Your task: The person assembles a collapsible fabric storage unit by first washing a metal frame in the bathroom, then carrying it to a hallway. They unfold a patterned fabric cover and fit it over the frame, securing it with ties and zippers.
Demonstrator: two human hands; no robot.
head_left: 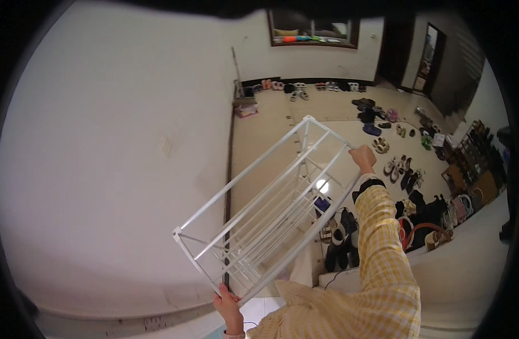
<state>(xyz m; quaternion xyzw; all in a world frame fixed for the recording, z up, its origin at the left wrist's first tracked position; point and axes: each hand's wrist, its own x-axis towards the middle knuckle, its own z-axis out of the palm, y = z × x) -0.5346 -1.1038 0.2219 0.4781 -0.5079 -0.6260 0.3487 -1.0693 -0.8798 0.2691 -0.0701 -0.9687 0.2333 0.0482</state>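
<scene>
I hold a white metal shoe rack point(259, 198) tipped up in the air, its long bars running from lower left to upper right. My left hand point(228, 304) grips its near corner at the bottom of the view. My right hand point(363, 156), at the end of a yellow checked sleeve, is closed around the far top bar. Several thin shelf rails show between the frame's sides. The rack hangs beside a pale wall point(112, 147) on my left.
Many pairs of shoes point(406, 169) lie scattered over the tiled floor to the right and along the far wall point(296, 87). A dark heap of shoes and bags point(435, 217) sits near my right arm. A dark doorway point(395, 48) opens at the back.
</scene>
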